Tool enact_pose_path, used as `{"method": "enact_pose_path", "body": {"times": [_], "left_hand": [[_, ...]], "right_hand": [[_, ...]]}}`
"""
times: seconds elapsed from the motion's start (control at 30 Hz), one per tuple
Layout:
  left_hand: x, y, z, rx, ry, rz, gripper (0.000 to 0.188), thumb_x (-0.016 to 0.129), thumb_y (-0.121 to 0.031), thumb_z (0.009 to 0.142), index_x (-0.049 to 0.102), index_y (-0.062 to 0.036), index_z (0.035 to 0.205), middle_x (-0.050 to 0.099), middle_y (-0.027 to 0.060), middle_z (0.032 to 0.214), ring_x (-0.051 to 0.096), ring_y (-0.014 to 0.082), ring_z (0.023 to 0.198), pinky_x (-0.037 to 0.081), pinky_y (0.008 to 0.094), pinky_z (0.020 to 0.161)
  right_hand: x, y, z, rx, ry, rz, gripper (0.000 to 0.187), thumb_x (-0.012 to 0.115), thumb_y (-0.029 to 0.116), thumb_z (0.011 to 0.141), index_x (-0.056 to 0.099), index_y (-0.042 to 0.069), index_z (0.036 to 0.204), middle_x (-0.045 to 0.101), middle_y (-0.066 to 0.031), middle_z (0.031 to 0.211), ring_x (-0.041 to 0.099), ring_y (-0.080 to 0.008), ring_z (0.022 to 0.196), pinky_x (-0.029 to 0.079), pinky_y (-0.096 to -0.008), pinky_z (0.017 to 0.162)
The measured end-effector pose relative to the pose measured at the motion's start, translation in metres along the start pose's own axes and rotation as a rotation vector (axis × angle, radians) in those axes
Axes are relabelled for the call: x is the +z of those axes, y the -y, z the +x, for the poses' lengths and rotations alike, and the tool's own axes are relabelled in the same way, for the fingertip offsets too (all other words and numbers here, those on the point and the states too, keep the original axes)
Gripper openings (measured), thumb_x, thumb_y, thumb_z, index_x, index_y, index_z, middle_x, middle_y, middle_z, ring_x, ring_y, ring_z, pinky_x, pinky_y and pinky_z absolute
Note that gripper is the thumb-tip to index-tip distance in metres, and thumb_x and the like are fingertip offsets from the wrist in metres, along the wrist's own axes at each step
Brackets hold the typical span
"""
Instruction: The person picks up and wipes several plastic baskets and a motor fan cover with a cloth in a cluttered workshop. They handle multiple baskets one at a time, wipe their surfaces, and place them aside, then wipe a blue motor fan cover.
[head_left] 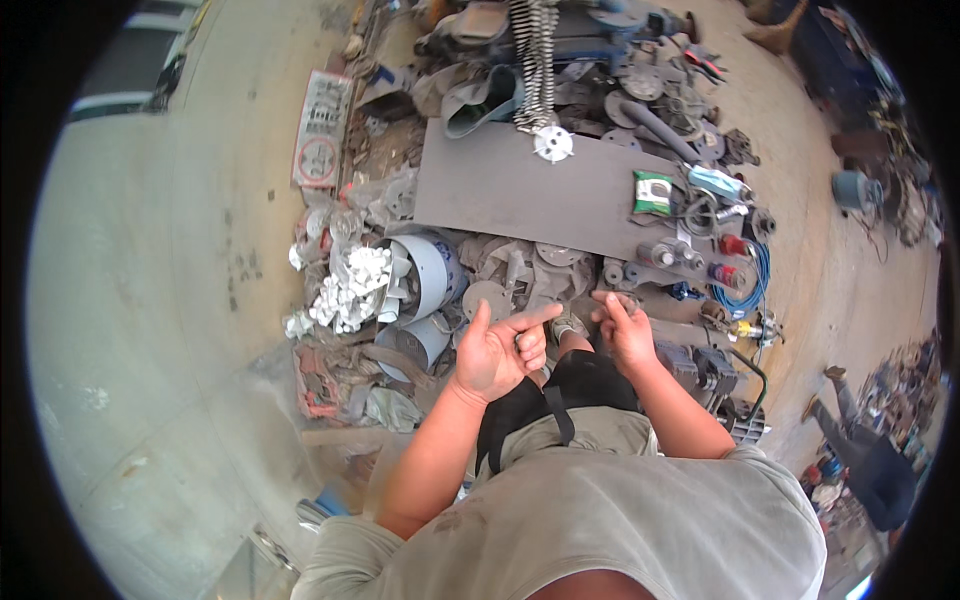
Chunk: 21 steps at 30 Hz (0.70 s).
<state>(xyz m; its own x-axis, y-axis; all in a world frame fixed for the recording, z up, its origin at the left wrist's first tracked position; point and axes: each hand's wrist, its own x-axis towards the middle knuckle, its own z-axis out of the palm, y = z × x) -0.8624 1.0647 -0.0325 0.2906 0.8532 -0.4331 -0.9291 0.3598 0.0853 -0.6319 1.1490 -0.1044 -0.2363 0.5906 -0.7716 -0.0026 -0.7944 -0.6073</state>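
Observation:
My left hand [498, 350] is raised in front of my body, palm turned inward. Its thumb points up, its index finger stretches to the right, and the other fingers are curled loosely with nothing seen in them. Facing it, my right hand [628, 335] is lifted with the thumb and fingers apart and bent toward the left; a dark patch by its fingertips is too small to make out. The two hands do not touch. Beyond them lies a flat grey board [520, 190] with a white round hub [553, 144] at its far edge.
Long coil springs [534, 60] run up to the hub. On the board's right sit a green packet [652, 192] and clear bottles [672, 253]. Blue cable [755, 275] is coiled beyond. At left stand a bucket [425, 270] and white pieces [355, 290]. Another person [870, 460] is at far right.

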Motion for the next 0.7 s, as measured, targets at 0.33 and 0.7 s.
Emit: {"method": "enact_pose_path", "body": {"times": [0.33, 0.7], "left_hand": [[0.107, 0.045, 0.02, -0.228, 0.039, 0.211, 0.076, 0.027, -0.057, 0.109, 0.049, 0.0048, 0.148, 0.063, 0.0112, 0.115, 0.056, 0.0261, 0.109, 0.046, 0.0392, 0.099], [0.093, 0.081, -0.003, -0.476, 0.041, 0.328, 0.06, 0.04, -0.044, 0.11, 0.057, 0.0063, 0.138, 0.029, -0.0028, 0.079, 0.031, 0.0138, 0.072, 0.032, 0.0286, 0.065]], "right_hand": [[-0.067, 0.005, -0.087, -0.169, -0.21, 0.277, 0.032, 0.063, 0.031, 0.104, 0.069, 0.003, 0.118, 0.064, -0.0001, 0.08, 0.04, -0.0021, 0.052, 0.031, -0.0199, 0.047], [-0.168, -0.202, -0.237, -0.045, -0.775, -0.11, 0.035, 0.066, 0.036, 0.1, 0.074, 0.003, 0.101, 0.069, -0.0011, 0.077, 0.056, -0.0087, 0.065, 0.047, -0.0276, 0.063]]}}
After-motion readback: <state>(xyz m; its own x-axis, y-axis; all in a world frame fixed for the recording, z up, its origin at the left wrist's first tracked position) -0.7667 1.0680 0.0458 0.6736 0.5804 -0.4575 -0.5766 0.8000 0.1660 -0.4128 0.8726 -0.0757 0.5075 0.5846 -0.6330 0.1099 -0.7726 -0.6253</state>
